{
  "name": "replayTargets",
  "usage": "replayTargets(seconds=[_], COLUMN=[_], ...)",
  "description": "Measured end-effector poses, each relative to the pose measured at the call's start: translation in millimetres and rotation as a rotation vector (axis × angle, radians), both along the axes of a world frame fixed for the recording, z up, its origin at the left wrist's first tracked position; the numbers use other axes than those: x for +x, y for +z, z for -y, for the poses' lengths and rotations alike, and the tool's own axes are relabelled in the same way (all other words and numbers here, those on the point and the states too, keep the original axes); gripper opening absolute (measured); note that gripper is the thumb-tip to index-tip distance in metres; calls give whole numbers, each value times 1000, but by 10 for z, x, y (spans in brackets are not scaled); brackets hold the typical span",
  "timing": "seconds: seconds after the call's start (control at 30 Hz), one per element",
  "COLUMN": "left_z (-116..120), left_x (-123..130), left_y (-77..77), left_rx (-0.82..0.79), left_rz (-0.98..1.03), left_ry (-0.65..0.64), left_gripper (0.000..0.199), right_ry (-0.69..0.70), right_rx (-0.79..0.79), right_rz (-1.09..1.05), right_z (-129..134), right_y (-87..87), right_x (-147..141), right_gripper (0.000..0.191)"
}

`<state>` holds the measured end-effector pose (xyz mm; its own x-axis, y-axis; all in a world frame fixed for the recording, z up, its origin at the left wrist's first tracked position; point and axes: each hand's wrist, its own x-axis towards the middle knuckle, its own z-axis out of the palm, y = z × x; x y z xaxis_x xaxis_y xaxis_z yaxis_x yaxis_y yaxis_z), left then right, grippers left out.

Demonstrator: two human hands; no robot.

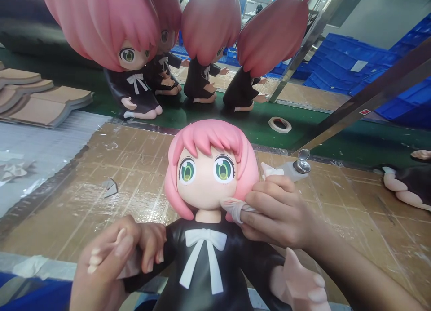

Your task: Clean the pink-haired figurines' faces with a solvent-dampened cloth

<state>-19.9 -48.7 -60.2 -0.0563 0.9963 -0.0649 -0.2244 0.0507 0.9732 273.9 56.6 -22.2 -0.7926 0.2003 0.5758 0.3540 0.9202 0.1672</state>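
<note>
A large doll-like figure with pink hair, green eyes, a black dress and a white bow faces up in front of me. My left hand is closed around the figure's arm and small hand at the lower left. In my right hand a white cloth is bunched, one finger wrapped in it. The cloth's tip touches the side of the figure's face, beside the chin. The figure's other hand lies below my right wrist. Its lower body is cut off by the frame edge.
Several similar pink-haired figures kneel on the green belt behind. A clear bottle with a metal cap stands near my right hand. A tape roll, stacked cardboard pieces, a metal post and blue bins are around.
</note>
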Motion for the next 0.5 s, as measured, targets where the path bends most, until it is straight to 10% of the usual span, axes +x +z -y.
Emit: replayTargets(seconds=[0.5], left_z=[6], left_x=[-35], left_y=[-27], left_rx=[43], left_rz=[-42], left_ry=[-40], left_gripper=[37], right_ry=[-3], right_rx=[2], right_rz=[-99], right_z=[6], right_y=[-34], right_x=[-20], right_gripper=[6])
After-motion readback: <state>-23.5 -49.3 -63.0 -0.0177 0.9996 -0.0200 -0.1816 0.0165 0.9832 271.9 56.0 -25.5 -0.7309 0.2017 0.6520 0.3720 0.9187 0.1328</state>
